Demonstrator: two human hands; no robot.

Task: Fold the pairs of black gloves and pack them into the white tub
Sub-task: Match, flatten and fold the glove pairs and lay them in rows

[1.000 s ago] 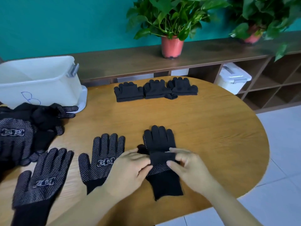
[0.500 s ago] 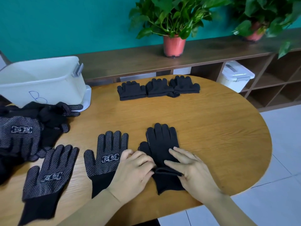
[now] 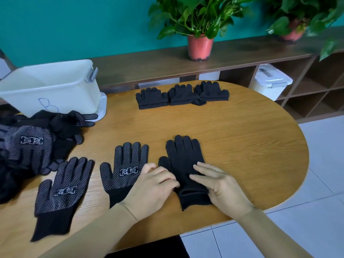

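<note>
Hands meet on a black glove [image 3: 184, 164] that lies flat near the table's front edge, its fingers pointing away from the person and its cuff toward them. The right hand [image 3: 221, 187] rests on the glove's right side with fingers straight and slightly spread, the thumb down by the cuff opening. The left hand [image 3: 154, 185] has bent fingers whose tips reach the glove's left edge; whether they pinch the fabric cannot be told. The glove shows its plain back, with a few white dots along its left edge.

Just beside it to the left lies a dotted glove [image 3: 126, 168], palm up with a white printed mark, its cuff partly under the left wrist. Further left is a second dotted glove [image 3: 61, 192], also palm up, and beyond that a loose heap of gloves [image 3: 28, 146].

The white tub [image 3: 52, 90] stands at the far left of the wooden table [image 3: 251, 146], behind the heap, with a blue scribble on its wall. Three folded pairs [image 3: 183, 95] sit side by side near the table's far edge, outside the tub.

Behind the table runs a brown shelf [image 3: 149, 66] carrying two potted plants [image 3: 200, 45], and a white lidded box [image 3: 270, 81] sits in one of its compartments.
</note>
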